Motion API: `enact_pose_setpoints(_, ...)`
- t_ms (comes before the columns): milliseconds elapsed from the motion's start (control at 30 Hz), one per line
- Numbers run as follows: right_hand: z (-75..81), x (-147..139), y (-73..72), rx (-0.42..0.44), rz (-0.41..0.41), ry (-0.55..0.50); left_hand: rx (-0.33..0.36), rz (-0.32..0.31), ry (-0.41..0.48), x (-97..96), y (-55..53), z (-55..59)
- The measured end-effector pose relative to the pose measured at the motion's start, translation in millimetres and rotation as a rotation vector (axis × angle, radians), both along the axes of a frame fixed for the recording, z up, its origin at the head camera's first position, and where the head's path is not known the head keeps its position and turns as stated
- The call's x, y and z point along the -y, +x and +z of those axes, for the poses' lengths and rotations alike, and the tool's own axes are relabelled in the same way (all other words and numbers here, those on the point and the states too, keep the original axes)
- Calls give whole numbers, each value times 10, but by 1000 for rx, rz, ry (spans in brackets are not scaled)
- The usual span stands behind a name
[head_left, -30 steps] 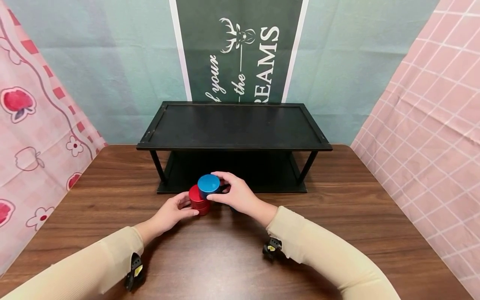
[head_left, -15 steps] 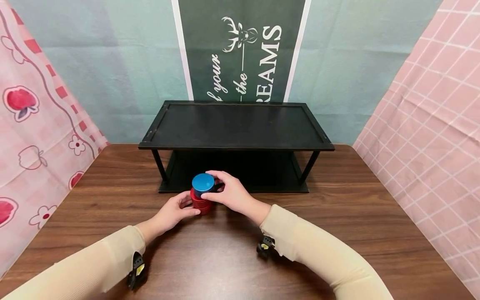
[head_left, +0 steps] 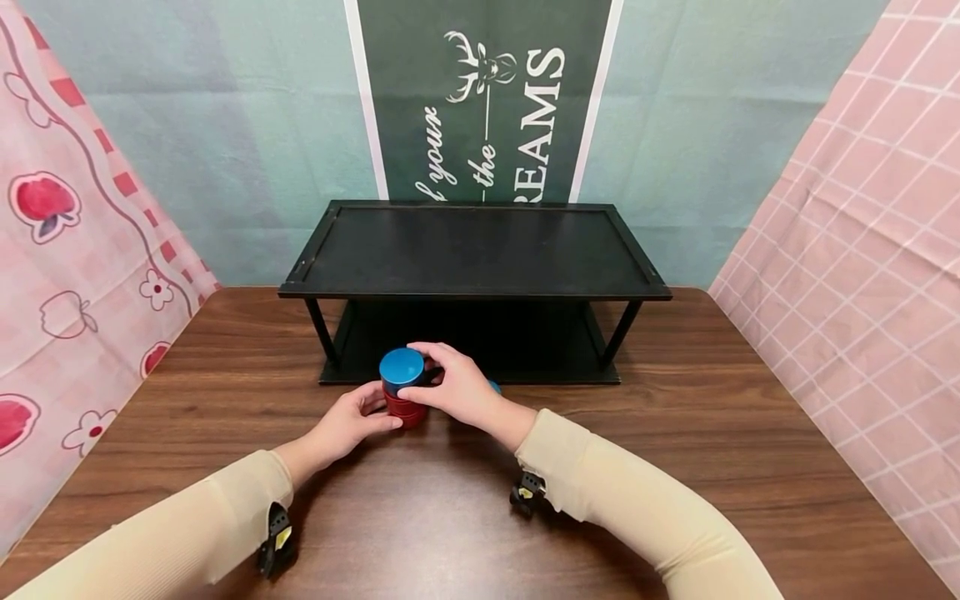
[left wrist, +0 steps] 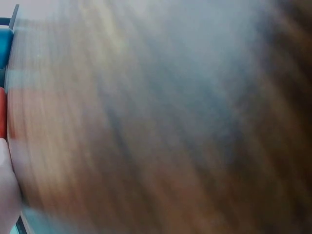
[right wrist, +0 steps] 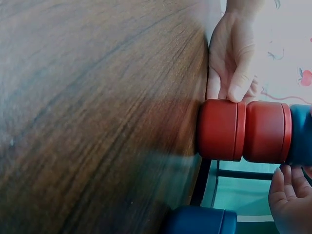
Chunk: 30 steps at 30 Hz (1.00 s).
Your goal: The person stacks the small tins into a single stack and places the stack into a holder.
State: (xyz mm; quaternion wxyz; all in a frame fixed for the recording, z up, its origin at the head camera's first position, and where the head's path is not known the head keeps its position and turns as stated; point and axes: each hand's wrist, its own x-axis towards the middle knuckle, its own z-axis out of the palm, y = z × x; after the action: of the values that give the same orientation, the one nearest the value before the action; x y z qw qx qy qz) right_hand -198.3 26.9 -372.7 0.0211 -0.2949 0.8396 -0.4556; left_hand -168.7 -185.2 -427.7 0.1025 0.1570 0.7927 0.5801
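Two red lidded canisters stand stacked on the table, the lower red canister (right wrist: 222,130) under the upper red canister (right wrist: 265,131). On top sits a blue canister (head_left: 402,367), lined up with them. My right hand (head_left: 459,387) grips this blue canister from the right, thumb in front and fingers behind. My left hand (head_left: 347,427) holds the lower red canister from the left, its thumb (right wrist: 239,87) against the side. A second blue canister (right wrist: 197,221) stands beside the stack, mostly hidden behind my right hand in the head view. The left wrist view catches only slivers of the canisters.
Right behind the stack is a black two-level shelf (head_left: 480,250), its lower board (head_left: 540,367) close to the hands. Wooden tabletop (head_left: 420,517) spreads in front and to both sides. Cloths hang at the back and sides.
My right hand has moved left with the blue canister and lowered it onto the upper red canister. The left hand keeps its hold. The second blue canister now peeks out beside my right hand.
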Motion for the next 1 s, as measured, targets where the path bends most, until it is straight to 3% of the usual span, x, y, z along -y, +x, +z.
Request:
enact_pose_setpoints(300, 15, -12, -3, 18, 21, 38, 20, 4, 1, -14, 0, -8)
enact_pose_setpoints(500, 26, -59, 13, 37, 39, 10, 18, -1, -9, -11, 12, -2)
enact_pose_setpoints(1000, 41, -290, 10, -2, 11, 3, 18, -1, -6, 5, -6, 1)
